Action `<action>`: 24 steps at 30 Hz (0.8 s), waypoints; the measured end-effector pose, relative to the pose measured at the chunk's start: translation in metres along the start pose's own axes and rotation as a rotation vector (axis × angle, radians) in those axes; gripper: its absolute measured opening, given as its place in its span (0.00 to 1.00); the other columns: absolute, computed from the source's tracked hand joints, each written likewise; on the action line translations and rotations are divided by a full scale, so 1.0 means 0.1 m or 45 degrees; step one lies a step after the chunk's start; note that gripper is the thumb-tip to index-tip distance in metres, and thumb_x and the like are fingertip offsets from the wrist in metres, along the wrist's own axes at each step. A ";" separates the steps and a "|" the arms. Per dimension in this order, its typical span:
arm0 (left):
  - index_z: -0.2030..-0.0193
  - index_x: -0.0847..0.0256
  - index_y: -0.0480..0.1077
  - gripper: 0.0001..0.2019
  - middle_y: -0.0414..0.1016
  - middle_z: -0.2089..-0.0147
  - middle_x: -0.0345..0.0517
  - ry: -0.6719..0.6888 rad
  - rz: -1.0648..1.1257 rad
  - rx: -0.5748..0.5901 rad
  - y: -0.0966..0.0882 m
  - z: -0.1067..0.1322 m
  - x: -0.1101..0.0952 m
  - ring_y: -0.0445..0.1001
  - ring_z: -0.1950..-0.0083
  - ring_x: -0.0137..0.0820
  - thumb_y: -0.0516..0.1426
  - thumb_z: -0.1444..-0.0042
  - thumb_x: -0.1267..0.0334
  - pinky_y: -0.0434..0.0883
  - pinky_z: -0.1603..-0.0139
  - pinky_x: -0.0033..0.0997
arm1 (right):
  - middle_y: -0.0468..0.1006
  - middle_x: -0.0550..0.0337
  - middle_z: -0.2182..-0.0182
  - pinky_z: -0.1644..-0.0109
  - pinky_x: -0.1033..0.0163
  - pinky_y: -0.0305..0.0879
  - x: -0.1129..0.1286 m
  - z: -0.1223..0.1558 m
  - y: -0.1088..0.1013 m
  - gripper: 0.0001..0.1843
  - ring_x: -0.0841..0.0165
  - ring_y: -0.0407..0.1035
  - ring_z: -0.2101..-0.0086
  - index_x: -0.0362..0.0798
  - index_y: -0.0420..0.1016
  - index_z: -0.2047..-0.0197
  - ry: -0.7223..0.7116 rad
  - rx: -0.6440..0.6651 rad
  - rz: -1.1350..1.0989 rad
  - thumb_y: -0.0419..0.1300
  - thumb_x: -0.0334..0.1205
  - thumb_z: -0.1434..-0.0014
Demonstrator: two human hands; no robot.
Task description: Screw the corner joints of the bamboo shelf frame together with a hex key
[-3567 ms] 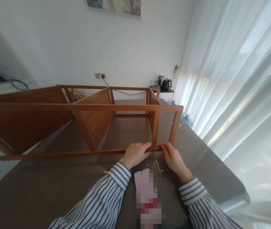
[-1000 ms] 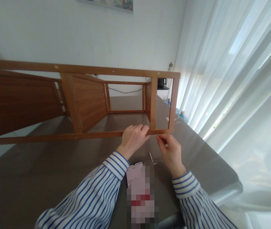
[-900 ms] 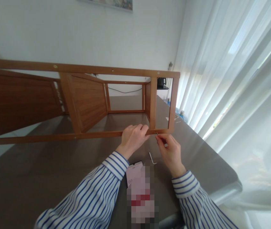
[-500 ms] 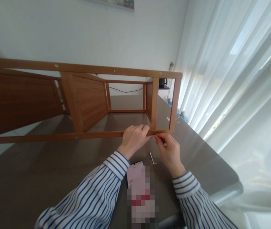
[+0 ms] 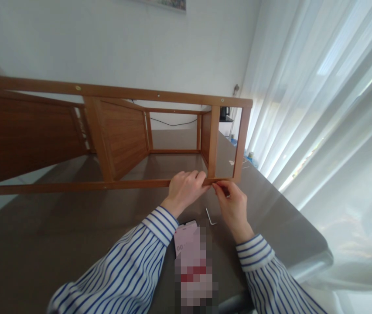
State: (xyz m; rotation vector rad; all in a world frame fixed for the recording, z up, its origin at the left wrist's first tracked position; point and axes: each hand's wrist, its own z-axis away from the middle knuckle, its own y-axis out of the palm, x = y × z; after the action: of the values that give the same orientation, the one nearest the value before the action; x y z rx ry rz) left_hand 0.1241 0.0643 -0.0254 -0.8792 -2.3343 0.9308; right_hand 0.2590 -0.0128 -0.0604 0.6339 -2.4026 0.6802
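Observation:
A brown wooden shelf frame [image 5: 133, 185] with slanted panels lies on its side across the table. My left hand [image 5: 186, 189] is wrapped round its near rail, close to the crosspiece at the right end. Just right of it, my right hand [image 5: 233, 203] pinches with thumb and forefinger against the same rail; whatever is between those fingertips is too small or hidden to name. Below the hands, an L-shaped hex key [image 5: 209, 216] lies on the tabletop. Screw heads show along the frame's upper rail.
A phone [image 5: 186, 237], partly blurred out, lies on the brown table [image 5: 280, 218] between my forearms. Small loose parts [image 5: 234, 163] sit beyond the frame's right end. A black kettle [image 5: 224, 113] stands farther back. White curtains [image 5: 303, 87] hang along the right side.
My right fingers have shifted slightly at the rail, still pinched. The left hand keeps its hold, and the frame's right end appears very slightly shifted in view.

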 end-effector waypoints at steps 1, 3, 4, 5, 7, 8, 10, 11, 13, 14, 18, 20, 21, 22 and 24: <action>0.69 0.61 0.69 0.17 0.72 0.74 0.46 -0.002 0.005 0.001 0.00 0.00 0.00 0.73 0.70 0.35 0.54 0.43 0.48 0.58 0.71 0.32 | 0.77 0.59 0.71 0.66 0.65 0.68 0.01 0.00 -0.01 0.07 0.70 0.70 0.72 0.48 0.74 0.64 -0.022 0.001 0.016 0.58 0.41 0.43; 0.69 0.62 0.69 0.17 0.72 0.74 0.47 -0.003 0.022 0.011 0.00 0.00 0.00 0.73 0.70 0.34 0.53 0.43 0.49 0.58 0.71 0.32 | 0.77 0.58 0.68 0.64 0.64 0.68 0.02 0.01 -0.02 0.07 0.69 0.71 0.70 0.49 0.75 0.62 -0.068 0.015 0.041 0.57 0.40 0.42; 0.69 0.62 0.69 0.17 0.72 0.73 0.47 0.000 0.030 0.016 0.00 0.00 0.01 0.72 0.70 0.34 0.53 0.42 0.49 0.58 0.71 0.31 | 0.77 0.58 0.67 0.63 0.64 0.69 0.03 0.01 -0.02 0.08 0.69 0.71 0.69 0.49 0.75 0.61 -0.088 0.029 0.049 0.56 0.40 0.41; 0.69 0.62 0.69 0.17 0.72 0.73 0.47 0.005 0.035 0.019 0.00 0.00 0.01 0.72 0.70 0.34 0.52 0.42 0.49 0.58 0.71 0.31 | 0.77 0.57 0.66 0.62 0.63 0.69 0.03 0.02 -0.03 0.09 0.69 0.71 0.68 0.49 0.75 0.59 -0.105 0.045 0.057 0.55 0.40 0.41; 0.69 0.62 0.69 0.16 0.72 0.73 0.47 0.015 0.039 0.019 0.00 0.00 0.02 0.72 0.70 0.34 0.52 0.42 0.50 0.58 0.71 0.31 | 0.77 0.56 0.64 0.60 0.63 0.69 0.03 0.03 -0.04 0.11 0.68 0.72 0.66 0.49 0.74 0.57 -0.130 0.074 0.078 0.53 0.38 0.40; 0.69 0.62 0.69 0.16 0.72 0.73 0.47 0.019 0.042 0.018 0.00 0.01 0.02 0.72 0.70 0.34 0.53 0.42 0.51 0.58 0.71 0.31 | 0.77 0.55 0.63 0.60 0.63 0.69 0.03 0.04 -0.04 0.12 0.68 0.72 0.66 0.49 0.74 0.56 -0.138 0.084 0.092 0.52 0.38 0.39; 0.69 0.62 0.69 0.15 0.72 0.73 0.47 0.021 0.052 0.020 0.00 0.01 0.02 0.72 0.70 0.34 0.53 0.42 0.51 0.58 0.71 0.31 | 0.77 0.55 0.63 0.60 0.62 0.69 0.03 0.04 -0.05 0.12 0.68 0.72 0.65 0.49 0.74 0.56 -0.145 0.086 0.126 0.51 0.37 0.39; 0.69 0.62 0.69 0.15 0.72 0.73 0.47 0.021 0.056 0.023 0.00 0.01 0.02 0.72 0.70 0.34 0.53 0.42 0.51 0.58 0.71 0.31 | 0.77 0.55 0.64 0.60 0.62 0.69 0.03 0.04 -0.05 0.12 0.68 0.72 0.66 0.49 0.74 0.56 -0.144 0.082 0.141 0.51 0.38 0.39; 0.69 0.62 0.69 0.15 0.72 0.73 0.46 0.022 0.051 0.029 0.00 0.01 0.02 0.72 0.70 0.33 0.53 0.42 0.51 0.58 0.71 0.31 | 0.78 0.56 0.65 0.61 0.62 0.69 0.03 0.04 -0.05 0.11 0.68 0.72 0.66 0.49 0.75 0.58 -0.139 0.074 0.164 0.52 0.38 0.39; 0.69 0.61 0.69 0.15 0.72 0.73 0.46 0.023 0.044 0.028 0.00 0.01 0.02 0.72 0.70 0.33 0.53 0.42 0.51 0.58 0.71 0.31 | 0.78 0.56 0.66 0.62 0.62 0.69 0.03 0.04 -0.05 0.11 0.68 0.72 0.67 0.49 0.75 0.59 -0.135 0.071 0.171 0.52 0.38 0.39; 0.70 0.61 0.68 0.16 0.72 0.74 0.45 0.032 0.028 0.009 0.01 0.01 0.02 0.72 0.70 0.33 0.52 0.42 0.51 0.58 0.71 0.31 | 0.77 0.57 0.67 0.63 0.63 0.68 0.04 0.02 -0.05 0.09 0.68 0.72 0.68 0.49 0.74 0.62 -0.124 0.063 0.192 0.53 0.39 0.40; 0.70 0.62 0.68 0.16 0.72 0.74 0.45 0.039 0.031 0.007 0.01 0.01 0.02 0.72 0.70 0.33 0.53 0.42 0.50 0.58 0.71 0.31 | 0.77 0.57 0.68 0.63 0.63 0.67 0.05 0.01 -0.05 0.08 0.68 0.71 0.68 0.49 0.74 0.62 -0.119 0.067 0.199 0.53 0.39 0.40; 0.70 0.62 0.68 0.16 0.72 0.73 0.45 0.041 0.034 0.012 0.01 0.01 0.02 0.72 0.70 0.33 0.53 0.42 0.50 0.58 0.71 0.31 | 0.77 0.57 0.68 0.63 0.64 0.67 0.05 0.01 -0.05 0.08 0.68 0.71 0.68 0.49 0.74 0.62 -0.117 0.071 0.202 0.54 0.39 0.40; 0.69 0.62 0.68 0.16 0.72 0.73 0.46 0.040 0.036 0.018 0.01 0.01 0.02 0.72 0.70 0.33 0.53 0.42 0.50 0.58 0.71 0.31 | 0.77 0.57 0.68 0.64 0.64 0.67 0.05 0.02 -0.05 0.08 0.68 0.71 0.69 0.48 0.73 0.62 -0.116 0.075 0.202 0.54 0.40 0.40; 0.69 0.62 0.69 0.15 0.72 0.73 0.46 0.034 0.037 0.034 0.01 0.01 0.03 0.72 0.69 0.33 0.53 0.42 0.51 0.58 0.71 0.31 | 0.76 0.57 0.68 0.65 0.64 0.67 0.04 0.02 -0.05 0.09 0.69 0.70 0.71 0.48 0.73 0.61 -0.109 0.078 0.196 0.54 0.41 0.41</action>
State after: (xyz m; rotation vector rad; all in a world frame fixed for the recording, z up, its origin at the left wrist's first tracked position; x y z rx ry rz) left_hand 0.1218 0.0658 -0.0261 -0.9115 -2.2874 0.9536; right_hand 0.2577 -0.0192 -0.0578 0.5159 -2.5374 0.8080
